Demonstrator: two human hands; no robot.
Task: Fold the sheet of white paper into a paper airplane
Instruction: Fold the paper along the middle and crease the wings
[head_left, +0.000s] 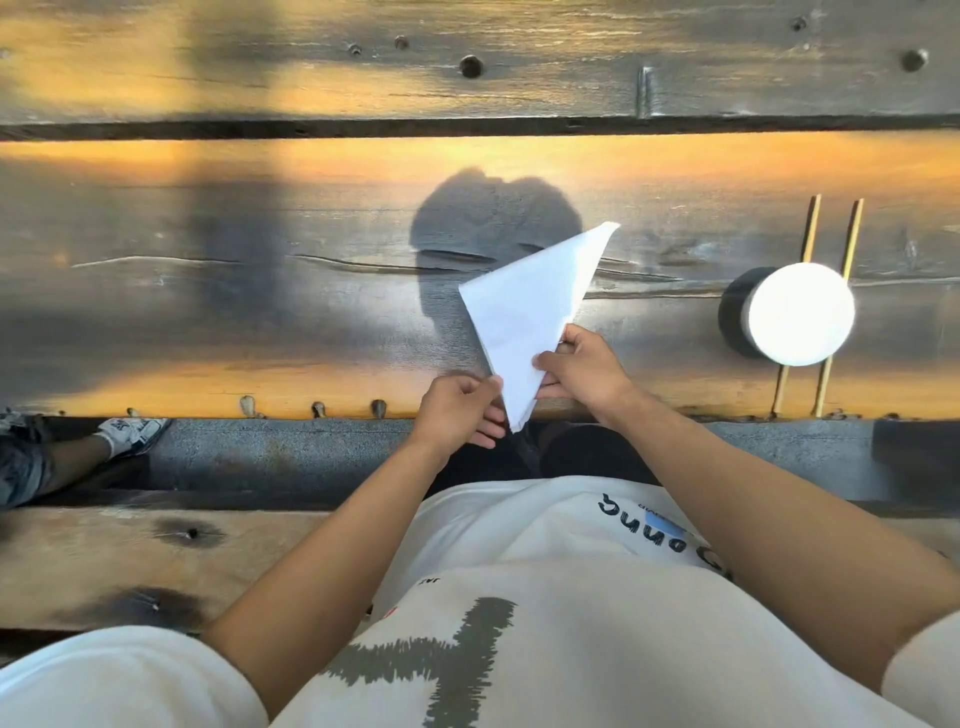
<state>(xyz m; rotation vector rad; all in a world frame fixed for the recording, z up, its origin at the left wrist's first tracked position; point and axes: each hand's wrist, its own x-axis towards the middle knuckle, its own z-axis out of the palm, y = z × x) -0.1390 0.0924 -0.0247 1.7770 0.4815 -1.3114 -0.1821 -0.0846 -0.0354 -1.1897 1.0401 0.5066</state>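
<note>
The table (260, 291) is made of wide, dark wooden planks, worn and scratched, with orange sunlight in bands and a long gap between boards. Above its near edge, the folded white paper (530, 312) is a long, smooth triangle with the narrow tip down. The left hand (457, 410) pinches this tip, and the right hand (582, 369) grips the edge just beside it. Well right of the paper lies a round white disc (800, 312) on two thin sticks (831, 291).

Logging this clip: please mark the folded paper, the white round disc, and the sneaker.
folded paper (530, 312), head view, middle of the white triangular face.
white round disc (800, 313), head view, centre of its bright top.
sneaker (134, 430), head view, on the laced upper.
</note>
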